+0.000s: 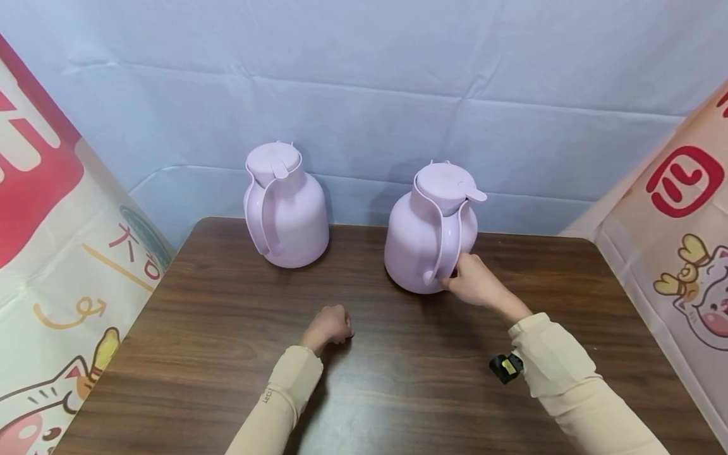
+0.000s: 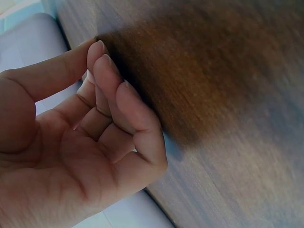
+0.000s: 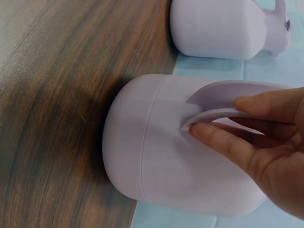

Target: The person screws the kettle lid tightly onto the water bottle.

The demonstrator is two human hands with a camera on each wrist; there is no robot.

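Observation:
Two lilac vacuum jugs stand upright at the back of the table. The right jug (image 1: 411,243) has its handle (image 1: 450,243) turned toward the front right, and the lid's thumb tab points right. My right hand (image 1: 476,281) pinches the lower end of that handle; in the right wrist view thumb and fingers lie on either side of it. The left jug (image 1: 301,218) is apart from both hands. My left hand (image 1: 328,325) rests at the table's middle, fingers (image 2: 137,109) loosely curled, palm showing in the left wrist view, holding nothing.
The dark wood table (image 1: 392,392) ends just behind the jugs at a pale blue cloth backdrop (image 1: 364,107). Printed cartoon cloths (image 1: 677,265) hang on both sides. A small black device (image 1: 505,366) sits at my right cuff.

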